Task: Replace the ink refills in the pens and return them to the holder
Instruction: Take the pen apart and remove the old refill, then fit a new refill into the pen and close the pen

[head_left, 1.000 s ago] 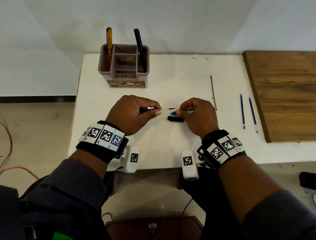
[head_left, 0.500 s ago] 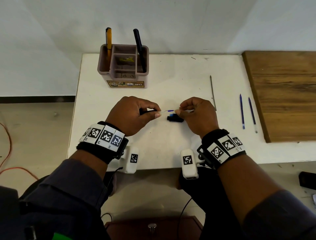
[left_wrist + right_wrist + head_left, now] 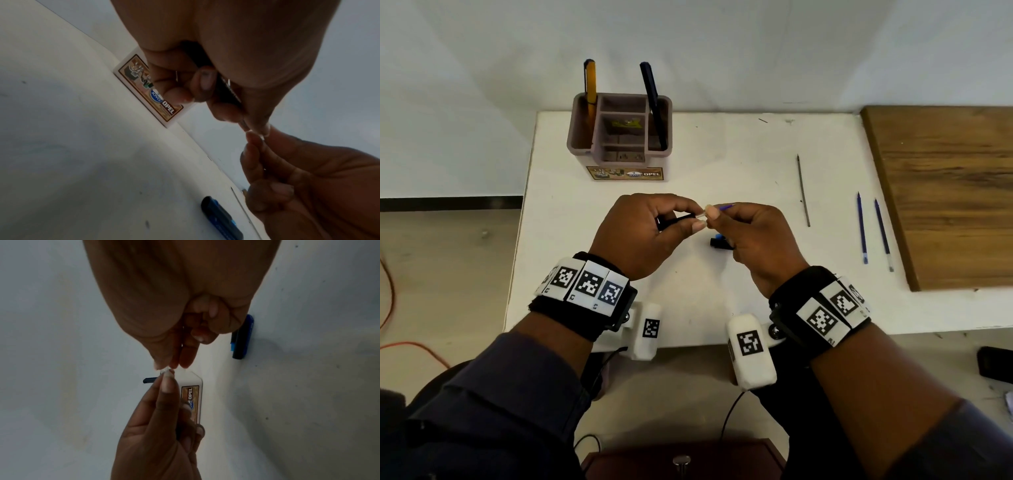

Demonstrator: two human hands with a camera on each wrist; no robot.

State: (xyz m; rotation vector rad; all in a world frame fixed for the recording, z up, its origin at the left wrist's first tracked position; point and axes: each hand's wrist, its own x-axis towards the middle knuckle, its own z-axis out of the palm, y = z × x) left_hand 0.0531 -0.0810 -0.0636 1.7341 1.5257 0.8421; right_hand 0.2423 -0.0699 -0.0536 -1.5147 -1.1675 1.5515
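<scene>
My left hand [image 3: 697,221] grips a black pen barrel [image 3: 676,219], also seen in the left wrist view [image 3: 229,91]. My right hand [image 3: 714,215] pinches a thin refill [image 3: 726,206] right at the barrel's mouth, and its blue end sticks out past the fingers. The fingertips of both hands touch. A black and blue pen piece [image 3: 717,242] lies on the white table [image 3: 722,154] under the right hand. At the back left, the brown holder [image 3: 619,137] has a yellow pen [image 3: 589,82] and a dark pen [image 3: 652,102] standing in it.
A grey refill [image 3: 803,190] and two blue refills [image 3: 861,229] [image 3: 883,233] lie on the table's right side. A wooden board [image 3: 945,192] covers the far right. The table's front edge runs just under my wrists.
My right hand has closed in on the left, so the stretch of refill seen between the hands is gone. The pen piece on the table has stayed put.
</scene>
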